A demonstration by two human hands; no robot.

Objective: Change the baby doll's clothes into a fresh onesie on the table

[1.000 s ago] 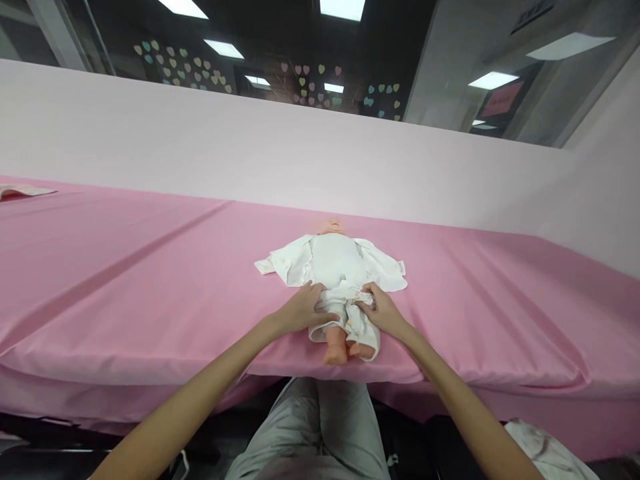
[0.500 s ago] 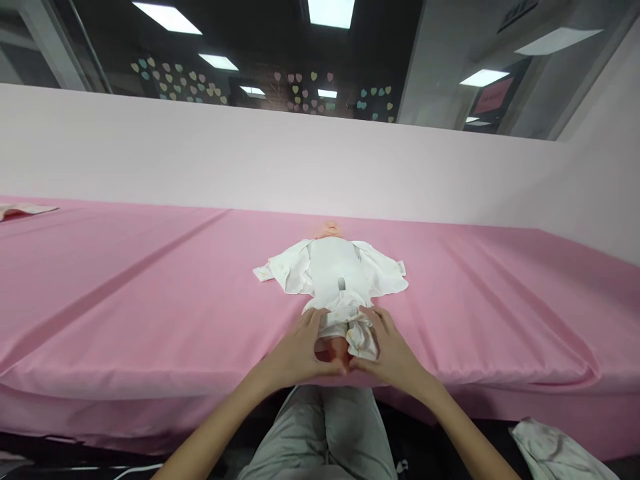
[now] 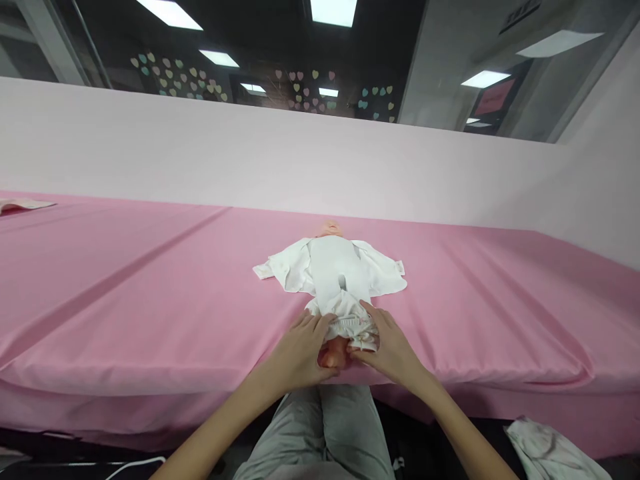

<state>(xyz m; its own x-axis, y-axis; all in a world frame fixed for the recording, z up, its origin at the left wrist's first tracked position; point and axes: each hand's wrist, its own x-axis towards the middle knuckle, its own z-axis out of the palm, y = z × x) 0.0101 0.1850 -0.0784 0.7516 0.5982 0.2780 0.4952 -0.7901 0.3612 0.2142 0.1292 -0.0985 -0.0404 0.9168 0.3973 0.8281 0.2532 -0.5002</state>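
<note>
A baby doll (image 3: 330,229) lies on its back, head away from me. A white long-sleeved top (image 3: 334,263) covers its trunk, sleeves spread to both sides. White baby trousers (image 3: 350,325) are bunched around its lower legs, with a gathered band showing. My left hand (image 3: 304,348) is curved around the left side of the bunched cloth, fingertips on it and thumb low beside the doll's bare foot (image 3: 335,355). On the other side, my right hand (image 3: 393,348) grips the trousers, fingers above and thumb at the lower edge. The doll's other foot is mostly hidden by cloth.
A pink sheet (image 3: 150,300) with creases covers the table, its front edge close to my legs. Behind it rises a white wall (image 3: 280,160) below dark glass. A folded cloth (image 3: 25,204) lies far left; a crumpled pale cloth (image 3: 555,450) is low on the right.
The trouser cloth has shifted lower over the right-hand foot and its gathered band has come nearer me. My left fingertips have moved slightly right; more of the left-hand foot shows.
</note>
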